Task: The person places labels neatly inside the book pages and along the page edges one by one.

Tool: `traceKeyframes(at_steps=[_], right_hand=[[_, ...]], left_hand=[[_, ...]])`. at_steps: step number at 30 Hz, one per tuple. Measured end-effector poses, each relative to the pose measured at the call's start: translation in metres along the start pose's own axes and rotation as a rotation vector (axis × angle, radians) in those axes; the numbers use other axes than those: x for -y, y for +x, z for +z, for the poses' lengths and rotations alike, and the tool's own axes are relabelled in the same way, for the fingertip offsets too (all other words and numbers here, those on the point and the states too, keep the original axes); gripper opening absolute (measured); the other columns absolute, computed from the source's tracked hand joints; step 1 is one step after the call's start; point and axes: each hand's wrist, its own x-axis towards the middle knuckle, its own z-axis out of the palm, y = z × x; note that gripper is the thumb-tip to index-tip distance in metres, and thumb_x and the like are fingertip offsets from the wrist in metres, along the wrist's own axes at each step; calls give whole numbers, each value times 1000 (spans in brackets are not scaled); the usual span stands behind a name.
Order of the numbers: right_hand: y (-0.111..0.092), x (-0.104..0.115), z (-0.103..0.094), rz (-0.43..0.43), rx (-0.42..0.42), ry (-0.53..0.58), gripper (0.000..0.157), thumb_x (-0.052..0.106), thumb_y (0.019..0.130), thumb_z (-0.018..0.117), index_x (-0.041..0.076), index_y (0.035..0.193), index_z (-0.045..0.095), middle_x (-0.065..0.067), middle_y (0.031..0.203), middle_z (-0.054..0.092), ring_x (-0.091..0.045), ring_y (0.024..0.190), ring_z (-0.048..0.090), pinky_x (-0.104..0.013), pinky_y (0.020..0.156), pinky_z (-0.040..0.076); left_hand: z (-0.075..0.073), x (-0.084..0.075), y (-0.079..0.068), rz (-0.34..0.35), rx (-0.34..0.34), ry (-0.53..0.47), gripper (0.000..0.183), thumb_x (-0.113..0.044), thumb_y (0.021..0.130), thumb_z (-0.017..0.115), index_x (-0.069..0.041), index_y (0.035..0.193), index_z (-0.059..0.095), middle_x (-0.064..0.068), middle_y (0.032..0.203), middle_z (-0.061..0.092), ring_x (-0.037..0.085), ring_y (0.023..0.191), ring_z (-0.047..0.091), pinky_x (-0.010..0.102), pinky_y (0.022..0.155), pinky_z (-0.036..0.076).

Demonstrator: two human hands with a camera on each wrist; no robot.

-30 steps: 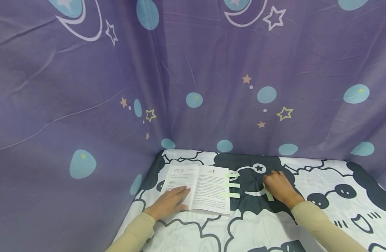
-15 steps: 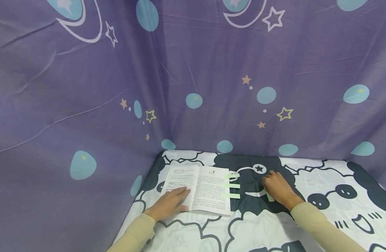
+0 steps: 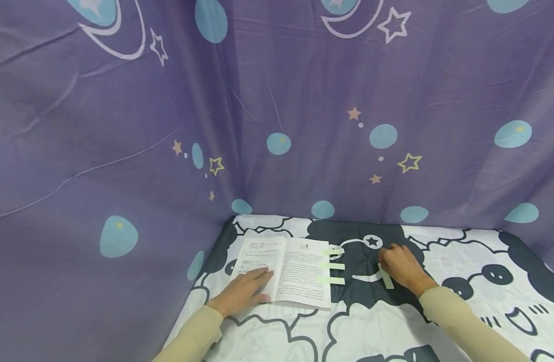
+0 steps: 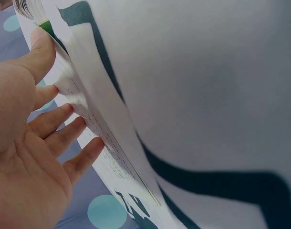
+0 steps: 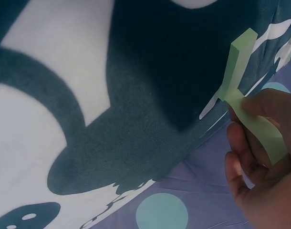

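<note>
- Three pale green strips [image 3: 334, 267] lie parallel on the right page of an open book [image 3: 301, 276], their ends jutting past its right edge.
- The book lies face up on the left part of the surface.
- Left hand [image 3: 243, 292]: fingers extended and slightly apart, resting on the near part of the left page; they grip nothing.
- Right hand [image 3: 401, 267]: well apart from the book, to its right. Thumb and fingers close narrowly, pinching a green piece [image 5: 261, 126]. A folded green length [image 5: 237, 67] projects beyond the pinch; whether the two are one strip or two cannot be told.
- Handling advice, by judgement: apply light, even pressure with the left hand so that the pages neither lift nor slide. Pinch the green paper at its end only. If layers cling, part them slowly and at a low angle; thin paper probably creases or curls when pulled sharply. Touch the underside as little as possible, in case it is adhesive.
- Surface: white cloth [image 3: 263, 342] printed with large dark outlines and cartoon faces; it appears fairly smooth beneath the book.
- Room: a purple curtain [image 3: 304, 186] rises along the left and far edges, lightly creased, patterned with pale blue ovals, stars and crescent moons.
</note>
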Motion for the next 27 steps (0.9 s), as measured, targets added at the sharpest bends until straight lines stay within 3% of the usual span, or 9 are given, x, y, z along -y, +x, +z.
traceKeyframes(at_steps=[7, 16, 23, 27], right_hand=[[0, -3, 1, 18, 7, 27, 18, -4, 78, 78, 10, 76, 66, 3, 67, 63, -20, 65, 53, -41, 59, 46], [-2, -3, 2, 12, -54, 90, 19, -6, 78, 76, 6, 78, 62, 0, 70, 64, -17, 61, 53, -34, 51, 46], [-6, -3, 1, 13, -68, 107, 26, -7, 78, 75, 13, 72, 61, 6, 66, 58, -15, 62, 48, -32, 51, 43], [-6, -5, 2, 11, -62, 98, 21, -5, 78, 77, 12, 74, 66, 5, 70, 65, -16, 64, 49, -32, 52, 44]], left_hand=[[0, -1, 0, 0, 0, 2, 72, -46, 98, 64, -8, 155, 45, 18, 159, 42, 37, 145, 41, 58, 117, 37], [0, -1, -1, -7, 7, -9, 72, -46, 98, 65, -8, 155, 45, 18, 159, 42, 38, 145, 41, 61, 116, 37], [0, -1, -1, -9, 7, -7, 72, -46, 98, 65, -8, 156, 45, 18, 159, 42, 38, 145, 41, 60, 116, 37], [-2, -1, 0, -4, 2, -1, 72, -46, 98, 64, -7, 155, 45, 18, 159, 42, 38, 145, 41, 59, 116, 37]])
